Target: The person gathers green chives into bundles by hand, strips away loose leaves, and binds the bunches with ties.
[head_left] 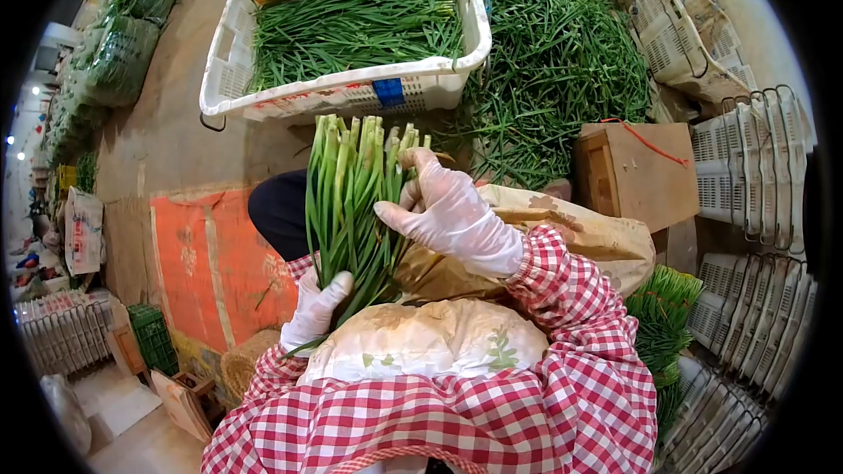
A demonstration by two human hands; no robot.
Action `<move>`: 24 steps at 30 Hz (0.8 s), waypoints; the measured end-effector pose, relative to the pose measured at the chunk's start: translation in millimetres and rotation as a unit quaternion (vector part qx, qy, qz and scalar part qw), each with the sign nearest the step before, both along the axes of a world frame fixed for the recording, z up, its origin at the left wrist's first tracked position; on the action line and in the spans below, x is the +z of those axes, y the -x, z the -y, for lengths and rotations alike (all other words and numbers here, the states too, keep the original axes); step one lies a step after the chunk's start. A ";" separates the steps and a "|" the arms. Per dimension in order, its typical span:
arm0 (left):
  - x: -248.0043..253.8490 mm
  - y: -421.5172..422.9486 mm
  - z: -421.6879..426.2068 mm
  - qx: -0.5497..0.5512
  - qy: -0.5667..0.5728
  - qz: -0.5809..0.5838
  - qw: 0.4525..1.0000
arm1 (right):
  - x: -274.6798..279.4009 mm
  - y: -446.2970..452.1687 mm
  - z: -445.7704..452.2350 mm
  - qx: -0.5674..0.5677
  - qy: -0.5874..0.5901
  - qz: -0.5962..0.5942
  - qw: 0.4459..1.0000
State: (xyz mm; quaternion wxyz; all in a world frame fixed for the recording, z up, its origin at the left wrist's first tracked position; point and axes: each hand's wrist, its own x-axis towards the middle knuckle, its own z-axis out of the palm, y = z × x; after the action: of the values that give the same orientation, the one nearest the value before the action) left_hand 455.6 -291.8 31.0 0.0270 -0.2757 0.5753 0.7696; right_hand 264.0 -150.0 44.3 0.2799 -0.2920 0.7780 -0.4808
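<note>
A bunch of garlic chives (347, 197) is held upright over my lap, pale cut stem ends at the top and green leaves hanging toward me. My left hand (314, 309), in a whitish glove, grips the leafy lower part with the thumb across the front. At the upper right side of the bunch, my gloved right hand (457, 215) has curled fingers by the stem ends and its thumb against the stalks. Part of its fingers is hidden behind the stems. Beyond the bunch, a white plastic crate (351, 83) contains more chives (360, 31).
A large heap of loose greens (562, 61) lies right of the crate. Near it are a wooden box (650, 167) and stacked white crates (746, 167). An orange sheet (224, 268) covers floor at left. Bundled greens (663, 316) stand by my right elbow.
</note>
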 end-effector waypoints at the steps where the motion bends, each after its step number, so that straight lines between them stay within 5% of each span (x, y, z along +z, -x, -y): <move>1: 0.6 -1.8 -1.5 0.028 -0.032 0.004 0.999 | 1.4 0.1 -1.3 -0.001 0.000 0.002 1.000; 3: 3.1 1.8 -1.1 0.051 -0.066 0.006 0.996 | 11.3 8.0 -8.5 0.022 0.018 0.085 0.996; 6: -5.6 -1.9 2.5 0.078 -0.132 0.023 0.988 | 24.2 27.0 -26.0 0.065 -0.008 0.041 0.997; 8: -18.4 -6.8 -0.5 0.121 -0.150 0.030 0.981 | -1.5 43.0 -35.8 0.082 0.099 -0.216 0.968; 12: -44.7 -13.0 -2.3 0.065 -0.074 0.015 0.995 | 17.1 70.8 -31.5 0.149 -0.036 -0.550 0.821; 17: -57.1 -19.2 -1.4 0.022 -0.056 -0.010 0.998 | -0.5 154.9 -52.6 0.057 -0.135 -0.684 0.715; 20: -51.6 -15.4 -0.5 0.019 -0.056 0.010 0.998 | 24.5 144.6 -47.1 -0.099 -0.270 -0.446 0.848; 22: -40.8 -9.2 -1.0 0.016 -0.051 0.022 0.998 | 17.6 117.2 -41.7 0.064 0.033 -0.294 0.953; 24: -24.8 -3.1 0.4 0.010 -0.046 0.041 0.998 | 42.3 84.2 -27.1 0.242 -0.163 -0.350 0.890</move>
State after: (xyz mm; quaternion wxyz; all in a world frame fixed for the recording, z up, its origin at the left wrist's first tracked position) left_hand 458.8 -292.2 6.2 0.0552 -0.3113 0.5344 0.7839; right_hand 179.8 -122.9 86.6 0.1411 -0.5710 0.7980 -0.1315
